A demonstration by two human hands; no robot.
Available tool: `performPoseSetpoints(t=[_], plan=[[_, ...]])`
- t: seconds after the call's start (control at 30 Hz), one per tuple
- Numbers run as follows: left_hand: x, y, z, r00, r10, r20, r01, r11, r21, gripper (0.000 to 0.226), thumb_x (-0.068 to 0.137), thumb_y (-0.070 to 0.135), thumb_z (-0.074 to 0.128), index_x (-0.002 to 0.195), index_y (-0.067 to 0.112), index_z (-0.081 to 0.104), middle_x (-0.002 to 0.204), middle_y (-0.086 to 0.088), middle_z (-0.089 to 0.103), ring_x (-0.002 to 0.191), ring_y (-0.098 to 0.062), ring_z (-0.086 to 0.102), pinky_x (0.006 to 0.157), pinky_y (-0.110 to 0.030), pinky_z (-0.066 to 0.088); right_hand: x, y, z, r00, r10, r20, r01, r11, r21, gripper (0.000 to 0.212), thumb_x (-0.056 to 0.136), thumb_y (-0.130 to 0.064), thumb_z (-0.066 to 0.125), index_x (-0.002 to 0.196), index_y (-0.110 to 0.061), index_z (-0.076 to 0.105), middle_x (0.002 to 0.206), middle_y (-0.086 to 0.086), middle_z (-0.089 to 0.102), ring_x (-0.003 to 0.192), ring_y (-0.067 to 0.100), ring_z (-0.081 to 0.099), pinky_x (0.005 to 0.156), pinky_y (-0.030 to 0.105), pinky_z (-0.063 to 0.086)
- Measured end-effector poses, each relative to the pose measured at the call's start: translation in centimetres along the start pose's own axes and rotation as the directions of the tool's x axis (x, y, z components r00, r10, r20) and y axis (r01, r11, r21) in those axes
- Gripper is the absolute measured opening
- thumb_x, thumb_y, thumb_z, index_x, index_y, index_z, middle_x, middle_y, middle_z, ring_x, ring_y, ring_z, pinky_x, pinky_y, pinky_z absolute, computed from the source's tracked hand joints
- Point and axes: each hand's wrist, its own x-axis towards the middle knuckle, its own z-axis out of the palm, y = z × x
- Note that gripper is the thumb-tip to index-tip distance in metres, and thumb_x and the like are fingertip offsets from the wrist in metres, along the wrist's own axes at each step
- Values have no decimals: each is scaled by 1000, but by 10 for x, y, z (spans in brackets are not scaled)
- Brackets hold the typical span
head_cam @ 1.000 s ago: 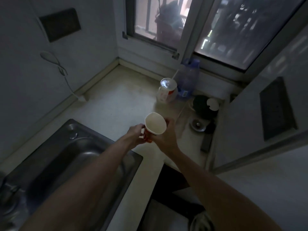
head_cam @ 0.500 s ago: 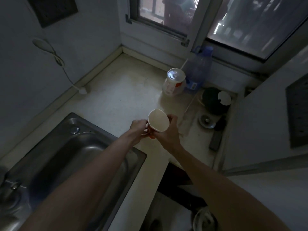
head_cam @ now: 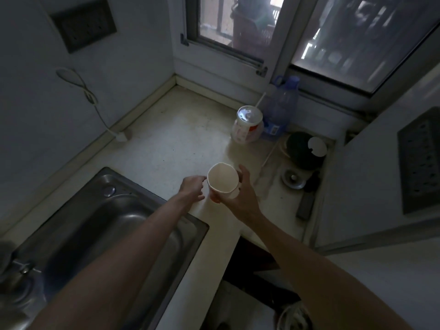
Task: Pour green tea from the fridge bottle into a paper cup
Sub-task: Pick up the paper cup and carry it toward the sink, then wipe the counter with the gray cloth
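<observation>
Empty white paper cup (head_cam: 222, 178), upright, hand-held

Pale countertop (head_cam: 171, 144) carries a lidded cup (head_cam: 247, 125) and blue bottle (head_cam: 279, 108) (window side).

Head-worn view — steeply down over countertop (head_cam: 166, 148)

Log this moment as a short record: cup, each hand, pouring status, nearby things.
cup: paper cup, held above counter, looks empty, rim dented
right hand: grips cup
left hand: beside cup, contact unclear
pouring: not begun; neither hand holds a bottle
nearby: sink at left; blue bottle and lidded cup with straw by window
</observation>
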Motion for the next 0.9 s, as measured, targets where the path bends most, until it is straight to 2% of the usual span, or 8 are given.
performPoseSetpoints(t=[0.1, 0.17, 0.23, 0.37, 0.5, 0.6, 0.73, 0.9], plan=[[-10, 3, -9, 978, 203, -42, -183, 943, 279, 24, 99, 19, 41, 83, 10, 57, 86, -8, 53, 92, -29, 52, 74, -36, 46, -3, -14, -14, 999, -8, 49, 9, 999, -32, 100, 74, -45, 80, 149, -23, 19, 145, -1, 41, 125, 13, 44, 101, 29, 43], [-21, 5, -15, 939, 343, -33, -271, 795, 543, 29, 99, 22, 39, 106, 3, 60, 105, -16, 57, 103, -30, 53, 80, -35, 44, -6, -26, -22, 998, -1, 62, 4, 999, -50, 88, 84, -47, 70, 151, -25, 17, 152, 0, 35, 132, 17, 40, 107, 34, 38], [-30, 11, -21, 911, 412, -22, -289, 675, 679, 41, 100, 27, 39, 129, 0, 49, 132, -20, 48, 119, -31, 48, 93, -38, 42, -10, -41, -29, 998, -14, 68, 21, 996, -90, 78, 91, -50, 58, 153, -26, 16, 157, 0, 29, 139, 19, 35, 113, 41, 33], [-52, 29, -28, 895, 446, -7, -276, 566, 777, 47, 99, 36, 35, 133, 4, 42, 140, -20, 40, 122, -32, 44, 96, -42, 42, -15, -70, -43, 993, -82, 85, 102, 959, -264, 64, 99, -44, 44, 154, -21, 20, 159, 2, 25, 144, 22, 28, 117, 48, 27], [-78, 46, -41, 856, 517, 10, -268, 426, 864, 49, 97, 42, 32, 129, 6, 43, 136, -18, 44, 119, -31, 46, 97, -45, 40, -17, -102, -57, 988, -89, 126, 136, 885, -446, 58, 99, -41, 43, 149, -15, 28, 152, 9, 37, 139, 28, 37, 112, 47, 35], [-106, 54, -56, 823, 568, 11, -255, 353, 900, 50, 96, 44, 31, 127, 7, 43, 134, -18, 46, 118, -31, 47, 97, -45, 39, -25, -133, -66, 986, -66, 155, 136, 855, -500, 58, 99, -38, 44, 149, -12, 29, 148, 16, 39, 134, 35, 39, 110, 48, 35], [-145, 58, -76, 791, 611, -25, -204, 303, 931, 56, 96, 46, 30, 134, 6, 41, 139, -18, 43, 124, -33, 44, 101, -47, 36, -48, -167, -74, 970, -136, 201, 230, 777, -587, 58, 100, -41, 40, 150, -13, 27, 149, 15, 38, 134, 34, 39, 108, 46, 34], [-195, 53, -96, 741, 664, -96, -137, 290, 947, 55, 96, 45, 31, 134, 6, 41, 138, -17, 46, 123, -31, 45, 101, -44, 37, -89, -205, -83, 935, -189, 301, 338, 734, -589, 58, 101, -45, 35, 149, -14, 25, 149, 11, 38, 136, 31, 35, 108, 44, 32]])
